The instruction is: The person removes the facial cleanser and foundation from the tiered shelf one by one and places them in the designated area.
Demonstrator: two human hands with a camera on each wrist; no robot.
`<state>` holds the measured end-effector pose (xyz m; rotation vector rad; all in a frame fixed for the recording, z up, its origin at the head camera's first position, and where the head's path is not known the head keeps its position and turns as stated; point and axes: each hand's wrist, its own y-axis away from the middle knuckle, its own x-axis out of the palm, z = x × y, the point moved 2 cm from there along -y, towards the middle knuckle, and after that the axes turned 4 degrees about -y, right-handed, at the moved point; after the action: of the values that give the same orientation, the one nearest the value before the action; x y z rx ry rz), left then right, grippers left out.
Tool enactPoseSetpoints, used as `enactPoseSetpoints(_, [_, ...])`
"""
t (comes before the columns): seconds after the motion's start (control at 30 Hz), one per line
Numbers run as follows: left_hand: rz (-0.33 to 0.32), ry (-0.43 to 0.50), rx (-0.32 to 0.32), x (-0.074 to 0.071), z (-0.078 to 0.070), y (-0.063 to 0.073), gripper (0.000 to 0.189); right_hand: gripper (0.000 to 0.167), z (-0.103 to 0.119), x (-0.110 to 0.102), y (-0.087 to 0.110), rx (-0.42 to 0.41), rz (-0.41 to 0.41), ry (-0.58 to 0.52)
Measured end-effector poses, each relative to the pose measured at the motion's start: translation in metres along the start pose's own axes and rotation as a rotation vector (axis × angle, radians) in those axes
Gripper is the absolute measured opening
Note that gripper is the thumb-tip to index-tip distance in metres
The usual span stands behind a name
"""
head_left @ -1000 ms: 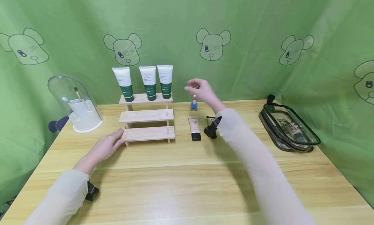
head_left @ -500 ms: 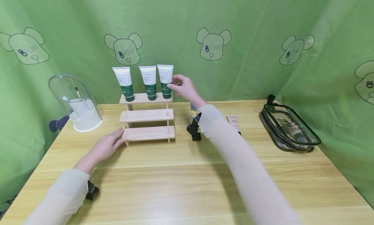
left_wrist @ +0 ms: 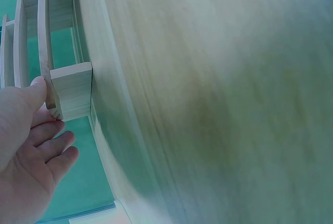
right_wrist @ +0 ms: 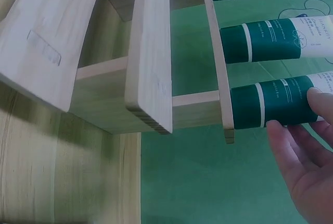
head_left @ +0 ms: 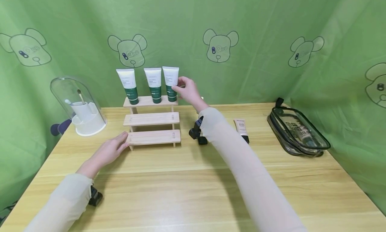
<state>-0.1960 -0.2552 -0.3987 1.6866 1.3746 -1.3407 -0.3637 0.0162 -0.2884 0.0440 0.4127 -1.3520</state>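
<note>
A three-step wooden display rack stands left of the middle of the table. On its top step are three white-and-green squeeze tubes, caps down: a left tube, a middle tube and a right tube. My right hand holds the right tube from its right side, thumb on the front, as the right wrist view shows; that tube's cap meets the top step. My left hand pinches the left end of the lowest step, thumb above and forefinger at the underside.
At the left stands a white brush holder under a clear dome. A BB cream tube lies to the right of my right sleeve, which covers part of the table. Further right lies a clear, black-edged pouch. A green curtain hangs behind.
My right hand has moved left from above a small blue bottle to the right tube and taken hold of it. The left hand has stayed at the rack.
</note>
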Motion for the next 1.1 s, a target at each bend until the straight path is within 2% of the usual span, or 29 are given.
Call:
enactPoseSetpoints(0.27, [-0.014,-0.008,0.009,0.000,-0.003,-0.001,0.048,0.028,-0.001,-0.006,0.003,0.014,-0.006,-0.030])
enactPoseSetpoints(0.5, [-0.004,-0.005,0.006,-0.002,-0.005,0.000,0.049,0.031,-0.004,-0.022,0.022,0.009,-0.018,-0.101])
enactPoseSetpoints(0.77, [0.000,0.003,0.000,-0.002,-0.004,0.001,0.049,0.034,-0.013,-0.041,0.053,0.039,0.031,-0.103])
enactPoseSetpoints(1.1, [-0.005,-0.002,0.007,-0.002,-0.003,0.001,0.049,0.034,-0.043,-0.060,0.113,0.132,0.155,-0.079])
